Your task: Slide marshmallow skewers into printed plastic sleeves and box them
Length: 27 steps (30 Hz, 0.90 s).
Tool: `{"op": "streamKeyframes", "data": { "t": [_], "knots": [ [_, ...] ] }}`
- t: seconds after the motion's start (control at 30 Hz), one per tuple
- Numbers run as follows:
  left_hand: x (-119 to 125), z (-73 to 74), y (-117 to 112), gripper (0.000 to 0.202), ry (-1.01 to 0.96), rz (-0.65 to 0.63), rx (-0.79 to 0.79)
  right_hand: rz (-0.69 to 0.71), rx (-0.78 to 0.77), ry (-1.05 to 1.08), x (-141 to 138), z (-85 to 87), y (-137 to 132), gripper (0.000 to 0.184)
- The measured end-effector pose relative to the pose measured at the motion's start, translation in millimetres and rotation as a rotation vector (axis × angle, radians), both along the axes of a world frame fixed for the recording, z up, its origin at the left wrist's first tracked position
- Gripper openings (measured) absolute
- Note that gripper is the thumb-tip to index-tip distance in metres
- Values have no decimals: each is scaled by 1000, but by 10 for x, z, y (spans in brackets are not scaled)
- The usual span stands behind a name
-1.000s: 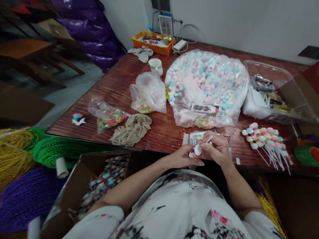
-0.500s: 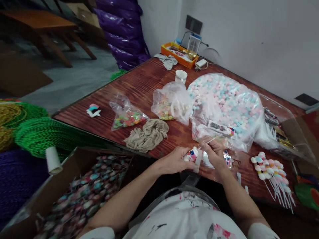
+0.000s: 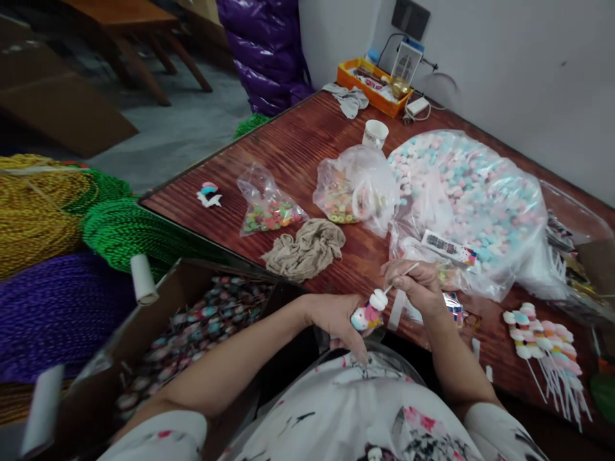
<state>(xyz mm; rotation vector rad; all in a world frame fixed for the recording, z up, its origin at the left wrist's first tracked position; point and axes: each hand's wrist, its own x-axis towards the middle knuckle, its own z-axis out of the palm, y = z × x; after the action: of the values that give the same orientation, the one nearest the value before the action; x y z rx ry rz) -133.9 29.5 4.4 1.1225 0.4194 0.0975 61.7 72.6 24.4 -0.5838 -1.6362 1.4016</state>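
My left hand (image 3: 339, 318) is closed around a small packet printed in white, pink, blue and yellow (image 3: 368, 316). White marshmallow (image 3: 378, 299) pokes out of its upper end, with a thin white stick (image 3: 402, 276) slanting up to the right. My right hand (image 3: 421, 286) pinches that stick between thumb and fingers. Close to the right hand lie a printed box (image 3: 448, 247) and a clear plastic bag. On the right of the table, several marshmallow skewers (image 3: 548, 346) in pastel colours rest in a pile, their white sticks toward me.
A big clear bag of pink, blue and white marshmallows (image 3: 480, 186) covers the table's right. Further left are bags of gummy candy (image 3: 271, 216), a crumpled cloth (image 3: 306, 250) and a cup (image 3: 375, 133). An open carton (image 3: 91, 365) of wrapped candies stands below the table's left edge.
The view has shifted, so the table sits further right. My left hand has turned, with its thumb now lower, and the packet and white marshmallow show more fully. Both hands keep their hold.
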Motion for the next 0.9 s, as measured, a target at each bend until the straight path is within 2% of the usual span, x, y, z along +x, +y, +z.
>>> {"op": "streamKeyframes", "data": {
  "t": [0.1,0.27,0.43,0.53,0.6,0.67,0.73,0.83,0.9],
  "knots": [
    [75,27,36,42,62,49,78,-43,33,-29,140,12,-62,11],
    [367,28,37,43,-11,80,-36,-90,123,-9,492,60,-203,8],
    [705,29,-3,43,56,181,-76,-259,141,-30,786,-30,-455,10],
    [876,37,-14,43,107,152,0,-313,74,-71,856,-115,-592,9],
    [978,36,-20,38,124,146,112,-310,16,-102,862,-144,-647,13],
    [1061,31,-31,28,137,205,267,-287,-10,-145,850,-144,-669,17],
    [1113,29,-50,21,133,275,345,-255,24,-194,840,-128,-663,20],
    [1118,35,-83,27,148,309,228,-254,82,-233,868,-135,-641,18],
    [1088,35,-100,36,175,352,131,-345,47,-207,914,-180,-642,17]
  ]
}}
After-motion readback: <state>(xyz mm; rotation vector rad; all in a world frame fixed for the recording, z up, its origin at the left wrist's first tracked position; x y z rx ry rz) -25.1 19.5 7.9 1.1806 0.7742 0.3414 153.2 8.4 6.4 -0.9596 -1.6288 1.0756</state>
